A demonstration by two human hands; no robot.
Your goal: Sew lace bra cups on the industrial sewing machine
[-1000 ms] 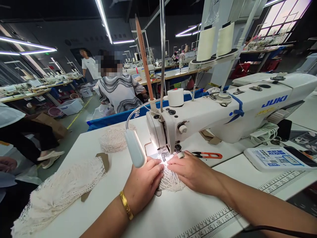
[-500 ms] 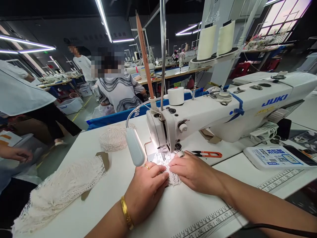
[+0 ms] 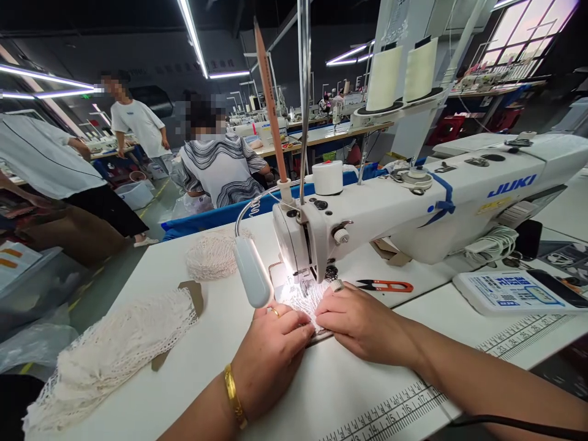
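A small piece of white openwork lace fabric [image 3: 301, 299] lies under the needle area of a white sewing machine [image 3: 395, 211], lit brightly. My left hand [image 3: 274, 343], with a gold ring and bracelet, presses on its near left edge, fingers together. From the right, my right hand [image 3: 362, 321] has its fingers closed on the fabric's other side, and a pale ring-like band shows on one finger. The fingertips of both hands nearly meet. Orange-handled thread snips [image 3: 390, 286] rest just beyond my right hand. A small grey lamp [image 3: 253, 272] stands close above my left fingers.
On the left of the white table [image 3: 184, 367] lie a long lace bundle [image 3: 114, 352] and a round lace heap [image 3: 211, 254]. A white box with blue print [image 3: 505, 291] lies at right. Co-workers sit and stand beyond the table.
The lace has moved forward under the needle, and less of it shows near my fingertips. My hands stay almost in place. In the background, two standing people have shifted.
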